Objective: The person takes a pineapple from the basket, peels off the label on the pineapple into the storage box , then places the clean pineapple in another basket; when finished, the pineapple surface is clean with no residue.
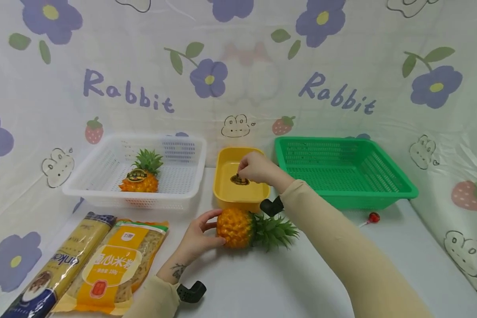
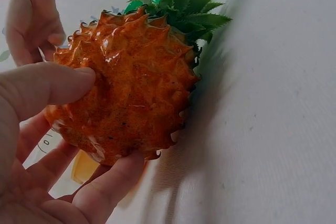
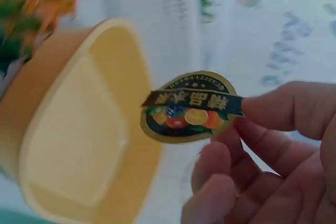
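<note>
My left hand [image 1: 196, 240] grips a small pineapple [image 1: 234, 229] by its base end. The fruit lies on its side on the table, green crown pointing right. In the left wrist view, the thumb and fingers [image 2: 113, 182] curve round its spiky orange skin. Over the yellow container [image 1: 218, 176], my right hand [image 1: 260, 170] pinches an oval fruit sticker [image 3: 186, 108] by one end between thumb and fingertips. The sticker is black with a gold border, with pictured fruit and a banner of characters. Its face shows fully in the right wrist view.
A white basket [image 1: 183, 176] at the back left holds another pineapple [image 1: 143, 174] bearing a similar sticker. The green basket [image 1: 346, 194] stands back right, a red lollipop [image 1: 373, 217] before it. Two food packages, one long [image 1: 59, 269] and one orange [image 1: 115, 265], lie front left.
</note>
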Tool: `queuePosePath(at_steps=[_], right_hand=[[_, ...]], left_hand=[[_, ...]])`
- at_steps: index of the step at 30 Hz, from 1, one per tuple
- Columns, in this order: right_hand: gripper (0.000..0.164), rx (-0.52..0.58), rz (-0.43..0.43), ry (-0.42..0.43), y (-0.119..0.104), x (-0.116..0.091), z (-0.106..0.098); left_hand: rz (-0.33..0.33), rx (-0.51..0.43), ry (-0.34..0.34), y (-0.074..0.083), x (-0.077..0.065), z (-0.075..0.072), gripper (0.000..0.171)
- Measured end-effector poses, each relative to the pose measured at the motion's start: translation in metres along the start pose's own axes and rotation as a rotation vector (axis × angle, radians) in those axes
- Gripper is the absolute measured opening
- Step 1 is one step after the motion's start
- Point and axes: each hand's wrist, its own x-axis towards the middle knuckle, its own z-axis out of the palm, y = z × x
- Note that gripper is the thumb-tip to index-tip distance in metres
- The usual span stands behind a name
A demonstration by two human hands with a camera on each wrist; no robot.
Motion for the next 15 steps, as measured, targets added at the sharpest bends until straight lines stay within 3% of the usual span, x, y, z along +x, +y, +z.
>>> queuePosePath(at_steps=[5, 12, 15], right_hand=[[0.013, -0.021, 0.136, -0.141, 0.018, 0.019, 0.009], [0.014, -0.121, 0.176, -0.350, 0.030, 0.036, 0.022], [0.023, -0.144, 0.200, -0.401, 0.029, 0.038, 0.024]], left_hand=[[-0.004, -0.005, -0.011, 0.012, -0.006, 0.003, 0.067], [-0.046, 0.012, -0.014, 0.021, -0.008, 0.002, 0.067], [-0.037, 0.006, -0.010, 0.016, -0.006, 0.001, 0.068]])
